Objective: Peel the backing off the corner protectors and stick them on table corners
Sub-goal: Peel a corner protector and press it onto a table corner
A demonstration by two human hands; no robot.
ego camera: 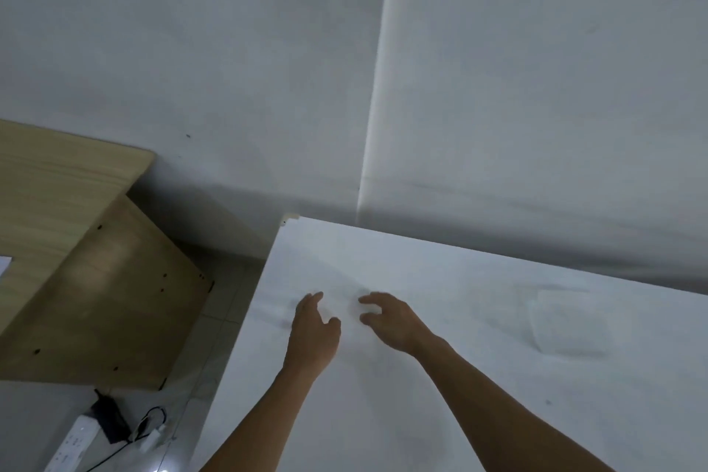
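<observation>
hands poised near the far corner, no protector plainly in sight

no corner protector shows clearly. the likeliest source is a faint clear packet [561, 322] lying flat on the white worktop [459, 387], at about 3 o'clock from the hands and well apart from them; what it holds i cannot tell. the left hand [314, 326] and right hand [390, 318] are over the worktop side by side, near each other but apart. the left's fingers are stretched and relaxed. the right's are loosely curved, thumb and forefinger parted. neither grasps anything i can see, though a see-through piece would be easy to miss in this blur. the far left corner [291, 220] of the worktop lies at about 12 o'clock from the left hand. a small pale fleck sits at its tip, too small to name.

the step in hand looks like getting hold of a protector. to do it well:
- take one piece only.
- lift the backing from an edge with a fingernail.
- keep fingertips off the glue.
- seat the inner angle square on the corner tip.
- press both flanks down firmly.

further out, a wooden desk [57, 203] stands at 9 o'clock, and a power strip [72, 444] lies on the floor at 7 o'clock.
</observation>
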